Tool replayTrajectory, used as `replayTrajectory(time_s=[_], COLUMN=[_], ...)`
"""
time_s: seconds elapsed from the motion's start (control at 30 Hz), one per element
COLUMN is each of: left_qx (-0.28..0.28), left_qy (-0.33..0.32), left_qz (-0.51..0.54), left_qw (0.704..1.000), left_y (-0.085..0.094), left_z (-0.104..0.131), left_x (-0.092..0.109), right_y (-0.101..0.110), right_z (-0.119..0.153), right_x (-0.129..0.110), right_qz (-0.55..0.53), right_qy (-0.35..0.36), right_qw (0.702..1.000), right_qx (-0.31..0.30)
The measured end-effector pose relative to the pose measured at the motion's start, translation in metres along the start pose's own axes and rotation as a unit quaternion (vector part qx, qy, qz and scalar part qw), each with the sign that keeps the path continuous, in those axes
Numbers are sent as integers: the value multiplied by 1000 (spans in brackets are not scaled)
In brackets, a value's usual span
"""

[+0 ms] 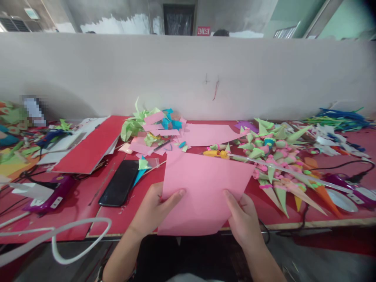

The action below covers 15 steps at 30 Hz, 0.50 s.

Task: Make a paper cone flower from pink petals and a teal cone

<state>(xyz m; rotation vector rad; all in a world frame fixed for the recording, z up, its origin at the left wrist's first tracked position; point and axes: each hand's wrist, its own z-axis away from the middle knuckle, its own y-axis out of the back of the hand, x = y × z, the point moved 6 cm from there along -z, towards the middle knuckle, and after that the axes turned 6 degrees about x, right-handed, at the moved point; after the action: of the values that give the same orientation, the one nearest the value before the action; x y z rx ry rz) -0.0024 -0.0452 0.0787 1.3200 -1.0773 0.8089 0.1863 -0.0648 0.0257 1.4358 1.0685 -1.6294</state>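
A large pink paper sheet point(202, 184) is held up at the table's front edge, its lower edge overhanging. My left hand point(154, 205) pinches its left side, thumb on top and fingers hidden underneath. On the right side, my right hand point(242, 215) grips the same sheet with the thumb on its face. Behind it lie another pink sheet point(210, 134) and a yellow-handled tool point(216, 154). Left of my left hand is a black phone point(120, 183).
Folded paper cones point(273, 164) are heaped at the right, near a purple power strip point(349, 188). Left are a red board point(91, 145), another purple strip point(54, 194) and a looping white cable point(82, 221). Green scraps point(132, 127) lie at the back. A pale partition point(147, 74) stands behind.
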Motion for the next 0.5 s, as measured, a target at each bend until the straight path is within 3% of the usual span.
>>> replayTrajectory(time_s=[0.13, 0.27, 0.4, 0.5], left_qx=[20, 23, 27, 20], left_qy=[14, 33, 26, 27], left_qz=[9, 8, -41, -63], left_qw=[1000, 999, 998, 997], left_y=[1, 0, 0, 0], left_z=[-1, -1, -3, -5], left_x=[-10, -17, -15, -15], right_y=[-9, -13, -8, -4], right_z=[4, 2, -6, -6], right_x=[-8, -17, -42, -65], right_qz=[23, 35, 57, 148], right_qy=[4, 36, 183, 326], right_qw=[999, 998, 981, 933], right_qx=[-47, -43, -12, 34])
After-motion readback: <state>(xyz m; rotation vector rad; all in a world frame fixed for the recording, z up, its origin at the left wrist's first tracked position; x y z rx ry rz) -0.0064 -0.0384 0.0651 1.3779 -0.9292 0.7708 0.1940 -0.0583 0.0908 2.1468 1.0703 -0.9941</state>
